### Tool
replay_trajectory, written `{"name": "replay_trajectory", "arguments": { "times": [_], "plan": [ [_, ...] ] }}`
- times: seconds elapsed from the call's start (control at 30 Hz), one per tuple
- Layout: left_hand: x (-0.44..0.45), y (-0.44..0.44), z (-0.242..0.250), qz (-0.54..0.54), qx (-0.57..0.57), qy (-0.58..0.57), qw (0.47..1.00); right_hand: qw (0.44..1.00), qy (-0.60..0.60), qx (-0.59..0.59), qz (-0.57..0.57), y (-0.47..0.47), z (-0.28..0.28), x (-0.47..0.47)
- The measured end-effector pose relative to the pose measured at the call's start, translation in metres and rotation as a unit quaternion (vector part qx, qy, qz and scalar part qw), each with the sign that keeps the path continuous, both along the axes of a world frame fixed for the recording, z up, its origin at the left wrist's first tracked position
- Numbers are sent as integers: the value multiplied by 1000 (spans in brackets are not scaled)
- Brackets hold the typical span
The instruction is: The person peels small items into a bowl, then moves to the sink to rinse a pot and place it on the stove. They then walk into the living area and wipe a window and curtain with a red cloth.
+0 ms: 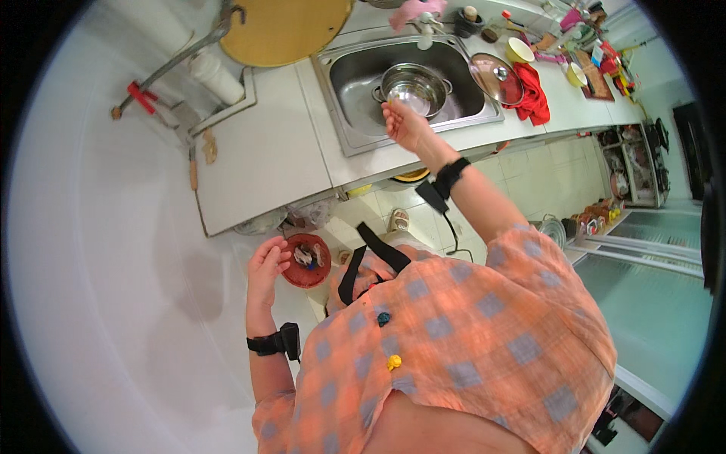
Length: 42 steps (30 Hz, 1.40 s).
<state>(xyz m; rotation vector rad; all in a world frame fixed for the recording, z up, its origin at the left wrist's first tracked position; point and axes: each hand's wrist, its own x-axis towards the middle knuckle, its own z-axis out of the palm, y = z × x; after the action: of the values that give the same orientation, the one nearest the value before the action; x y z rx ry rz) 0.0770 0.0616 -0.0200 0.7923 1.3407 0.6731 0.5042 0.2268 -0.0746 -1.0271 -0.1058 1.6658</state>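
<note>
A stainless steel pot (415, 85) with two side handles stands in the metal sink (357, 108), below a white tap (425, 37) with a pink cloth over it. My right hand (405, 125) is over the near edge of the sink beside the pot, its fingers curled; whether they hold something small or touch the pot cannot be told. My left hand (267, 264) is raised over the red waste bin (308, 278), fingers loosely bent and apart, with nothing visible in it. A glass lid (488, 79) with a steel rim rests on the sink's right edge, partly on a red cloth (536, 93).
A round yellow board (283, 28) leans behind the counter (261, 142) at the left. Beside it are a white pipe and a metal bar with a red handle. Yellow bowls (519, 51), a wooden cutting board (595, 85) and bottles crowd the right counter. Plastic bags hang below the counter's front.
</note>
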Motion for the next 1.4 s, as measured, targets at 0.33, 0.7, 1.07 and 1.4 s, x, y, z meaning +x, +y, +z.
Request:
{"name": "replay_trajectory", "arguments": {
  "times": [0.33, 0.7, 1.07, 1.4],
  "plan": [
    [122, 87, 41, 56, -47, -359, 931, 961, -82, -11, 264, -26, 3, -14],
    [138, 85, 44, 143, 80, -393, 905, 645, -484, 526, 269, -69, 140, -186],
    [24, -20, 138, 168, 477, 111, 856, 891, -153, 76, 420, -40, 77, -305],
    [-29, 40, 28, 199, 202, -159, 946, 631, -390, 606, 288, -111, 172, -338]
  ]
}}
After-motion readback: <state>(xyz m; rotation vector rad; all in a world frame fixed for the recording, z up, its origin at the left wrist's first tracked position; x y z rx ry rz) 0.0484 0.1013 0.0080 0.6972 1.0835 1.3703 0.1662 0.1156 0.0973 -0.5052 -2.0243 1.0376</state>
